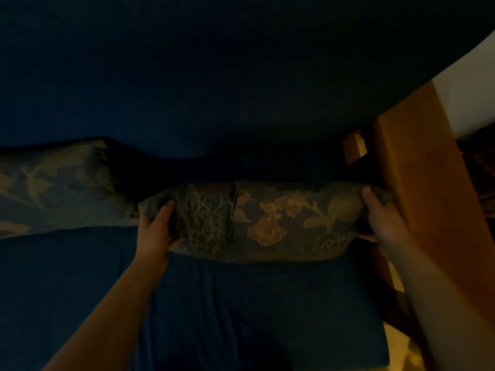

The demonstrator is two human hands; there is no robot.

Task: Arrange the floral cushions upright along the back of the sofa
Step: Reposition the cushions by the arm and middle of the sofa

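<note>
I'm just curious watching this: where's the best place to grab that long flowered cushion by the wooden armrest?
By its two short ends, one hand each side. The cushion is long and soft, so it would probably sag if held in the middle. The left hand and right hand already grip the ends that way.

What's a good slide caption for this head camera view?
Both hands, left and right, grip a floral cushion on the sofa.
</note>
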